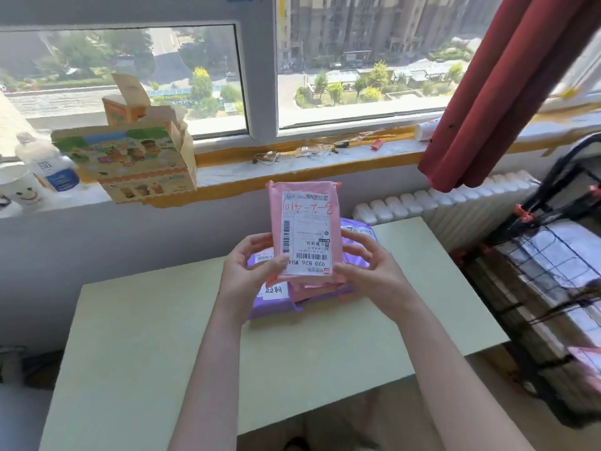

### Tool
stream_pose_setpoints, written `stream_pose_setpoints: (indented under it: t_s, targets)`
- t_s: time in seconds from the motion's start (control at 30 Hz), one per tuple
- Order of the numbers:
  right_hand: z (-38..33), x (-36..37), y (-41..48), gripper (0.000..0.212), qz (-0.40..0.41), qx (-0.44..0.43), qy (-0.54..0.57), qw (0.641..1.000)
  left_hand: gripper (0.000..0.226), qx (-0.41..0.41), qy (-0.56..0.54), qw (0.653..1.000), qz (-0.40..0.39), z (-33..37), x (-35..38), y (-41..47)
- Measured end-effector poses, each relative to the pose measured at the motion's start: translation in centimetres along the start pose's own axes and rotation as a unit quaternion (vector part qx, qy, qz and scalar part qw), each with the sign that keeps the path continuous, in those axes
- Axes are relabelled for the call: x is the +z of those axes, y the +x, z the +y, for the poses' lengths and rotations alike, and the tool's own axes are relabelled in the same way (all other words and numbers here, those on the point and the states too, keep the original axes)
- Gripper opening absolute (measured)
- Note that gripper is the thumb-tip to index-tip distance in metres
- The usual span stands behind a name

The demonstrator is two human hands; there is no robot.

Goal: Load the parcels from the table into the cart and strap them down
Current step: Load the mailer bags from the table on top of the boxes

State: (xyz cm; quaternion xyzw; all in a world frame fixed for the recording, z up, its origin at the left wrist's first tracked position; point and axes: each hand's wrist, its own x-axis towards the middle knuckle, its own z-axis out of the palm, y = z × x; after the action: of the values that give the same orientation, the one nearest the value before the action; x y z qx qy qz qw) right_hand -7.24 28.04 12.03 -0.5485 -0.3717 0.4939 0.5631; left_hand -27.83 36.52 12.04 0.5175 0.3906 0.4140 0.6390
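Two bare forearms are extended over the table. A pink parcel is held upright above it, gripped at its lower left corner by the left hand, thumb on the front, and at its lower right edge by the right hand. Purple parcels are stacked on the table beneath. The wire cart stands at the right, with white parcels inside.

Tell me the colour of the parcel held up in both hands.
Pink parcel, white label on it; head view.
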Motion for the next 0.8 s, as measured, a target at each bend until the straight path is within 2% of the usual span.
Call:
stream_pose_setpoints:
  t_s: [0.2,0.3,0.5,0.8]
  targets:
    - [-1.0,-2.1,-5.5,0.06,0.073,-0.027,0.012,0.997,0.043,-0.008,-0.009,0.996,-0.087,0.5,3.1,-1.3]
    - [-1.2,-3.4,-8.0,0.056,0.117,-0.044,0.015,0.992,0.029,-0.024,-0.013,0.991,-0.127,0.7,5.3,-1.8]
    - [-1.7,-6.3,-12.2,0.066,0.206,-0.06,-0.015,0.977,0.025,-0.036,0.01,0.981,-0.193,0.6,10.1,-2.5]
    - [-1.9,-12.6,-17.2,0.067,0.301,-0.058,-0.031,0.951,0.025,-0.06,0.044,0.962,-0.264,-0.8,19.3,-3.1]
